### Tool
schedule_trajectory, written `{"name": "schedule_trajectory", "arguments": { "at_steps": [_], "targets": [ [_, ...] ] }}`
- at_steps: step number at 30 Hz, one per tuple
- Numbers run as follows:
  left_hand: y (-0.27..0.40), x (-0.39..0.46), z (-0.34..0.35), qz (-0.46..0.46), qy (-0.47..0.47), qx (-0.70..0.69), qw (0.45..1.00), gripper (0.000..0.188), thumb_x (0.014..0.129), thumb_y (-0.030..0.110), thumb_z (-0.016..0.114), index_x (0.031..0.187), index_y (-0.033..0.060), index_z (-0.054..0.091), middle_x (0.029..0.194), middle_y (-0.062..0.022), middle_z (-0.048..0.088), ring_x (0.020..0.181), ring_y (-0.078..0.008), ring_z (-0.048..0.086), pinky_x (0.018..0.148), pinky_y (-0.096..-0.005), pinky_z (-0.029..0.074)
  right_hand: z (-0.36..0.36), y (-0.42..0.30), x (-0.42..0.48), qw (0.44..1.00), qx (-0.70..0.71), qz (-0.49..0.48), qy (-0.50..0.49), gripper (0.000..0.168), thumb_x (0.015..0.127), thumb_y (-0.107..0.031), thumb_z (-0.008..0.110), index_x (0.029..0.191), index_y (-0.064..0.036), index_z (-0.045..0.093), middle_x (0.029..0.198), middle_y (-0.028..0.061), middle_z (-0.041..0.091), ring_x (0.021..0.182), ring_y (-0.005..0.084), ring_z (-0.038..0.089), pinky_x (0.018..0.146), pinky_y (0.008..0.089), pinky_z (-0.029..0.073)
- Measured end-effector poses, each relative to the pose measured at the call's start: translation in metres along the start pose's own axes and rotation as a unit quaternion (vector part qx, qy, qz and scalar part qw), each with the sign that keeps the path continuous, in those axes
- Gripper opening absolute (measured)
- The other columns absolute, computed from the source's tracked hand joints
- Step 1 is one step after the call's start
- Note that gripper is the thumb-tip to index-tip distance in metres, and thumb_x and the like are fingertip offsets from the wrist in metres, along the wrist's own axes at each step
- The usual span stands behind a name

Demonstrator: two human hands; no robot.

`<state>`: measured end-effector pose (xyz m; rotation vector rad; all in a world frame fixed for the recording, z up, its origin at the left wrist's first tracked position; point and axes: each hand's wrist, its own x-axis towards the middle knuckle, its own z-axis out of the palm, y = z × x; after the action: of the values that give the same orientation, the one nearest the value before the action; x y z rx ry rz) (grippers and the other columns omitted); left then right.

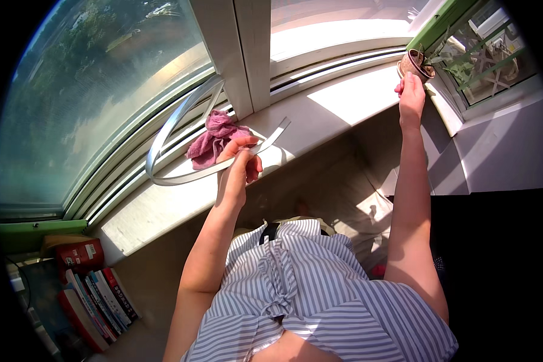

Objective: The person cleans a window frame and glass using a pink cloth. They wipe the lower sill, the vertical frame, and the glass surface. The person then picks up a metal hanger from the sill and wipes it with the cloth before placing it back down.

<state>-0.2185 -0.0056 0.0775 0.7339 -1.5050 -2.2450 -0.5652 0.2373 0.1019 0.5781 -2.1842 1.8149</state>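
My left hand [240,164] pinches a long, pale translucent strip [190,176] between thumb and fingers, above the windowsill. The strip's short end sticks out to the right of the hand, while its long part bends back in a loop in front of the window. Just behind that hand, a crumpled pink cloth [215,140] lies on the sill. My right hand [411,96] is stretched out to the sill's far right end. Its bunched fingers overlap the lower side of a small plant pot [417,64] on a saucer; whether they grip it cannot be made out.
The white windowsill [319,111] runs beneath sliding window frames [253,59]. A green-framed window [439,22] stands beyond the potted plant. At lower left are a row of upright books [102,301] and a red package [79,258]. Fabric [366,212] hangs or lies below the sill.
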Motion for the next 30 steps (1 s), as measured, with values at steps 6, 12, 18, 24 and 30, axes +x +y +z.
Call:
{"name": "schedule_trajectory", "arguments": {
  "at_steps": [6, 12, 18, 24, 30],
  "targets": [
    [-0.014, 0.030, 0.034, 0.043, 0.100, -0.036, 0.993, 0.027, 0.088, 0.012, 0.046, 0.110, 0.0038, 0.059, 0.061, -0.0043, 0.057, 0.047, -0.0081, 0.046, 0.044, -0.0191, 0.034, -0.107, 0.069, 0.148, 0.948, -0.307, -0.002, 0.087, 0.040, 0.092, -0.047, 0.060, 0.086, -0.008, 0.068, 0.069, 0.0052, 0.064, 0.066, 0.0206, 0.062, 0.065, 0.0358, 0.048],
    [-0.028, 0.040, 0.053, 0.057, 0.144, -0.059, 0.986, 0.028, 0.088, 0.011, 0.045, 0.112, 0.0018, 0.058, 0.062, -0.0064, 0.057, 0.048, -0.0107, 0.048, 0.046, -0.0208, 0.037, -0.117, 0.123, 0.190, 0.920, -0.388, 0.028, 0.046, 0.034, 0.082, -0.046, 0.071, 0.102, -0.018, 0.072, 0.080, 0.0021, 0.069, 0.079, 0.0216, 0.066, 0.072, 0.0373, 0.051],
    [-0.032, 0.036, 0.049, 0.087, 0.179, -0.075, 0.977, 0.028, 0.089, 0.009, 0.044, 0.113, 0.0015, 0.056, 0.062, -0.0058, 0.056, 0.049, -0.0101, 0.047, 0.045, -0.0208, 0.035, -0.088, 0.106, 0.187, 0.923, -0.370, -0.102, 0.008, 0.029, 0.086, -0.036, 0.070, 0.109, -0.018, 0.070, 0.081, 0.0018, 0.065, 0.077, 0.0208, 0.063, 0.073, 0.0356, 0.051],
    [-0.018, 0.023, 0.046, 0.068, 0.162, -0.083, 0.981, 0.029, 0.086, 0.009, 0.045, 0.111, 0.0008, 0.057, 0.063, -0.0069, 0.056, 0.050, -0.0110, 0.047, 0.048, -0.0226, 0.036, 0.008, 0.022, 0.061, 0.931, -0.092, -0.287, -0.204, 0.013, 0.094, -0.015, 0.064, 0.096, -0.002, 0.067, 0.094, 0.0049, 0.063, 0.073, 0.0120, 0.054, 0.061, 0.0241, 0.044],
    [0.006, -0.024, 0.015, 0.067, 0.169, -0.098, 0.978, 0.024, 0.087, 0.012, 0.047, 0.102, 0.0005, 0.061, 0.061, -0.0070, 0.056, 0.048, -0.0099, 0.047, 0.047, -0.0210, 0.038, 0.106, -0.064, -0.094, 0.817, 0.002, -0.359, -0.450, 0.012, 0.083, -0.002, 0.067, 0.093, -0.008, 0.067, 0.092, 0.0054, 0.065, 0.078, 0.0249, 0.064, 0.064, 0.0329, 0.053]
  ]
}}
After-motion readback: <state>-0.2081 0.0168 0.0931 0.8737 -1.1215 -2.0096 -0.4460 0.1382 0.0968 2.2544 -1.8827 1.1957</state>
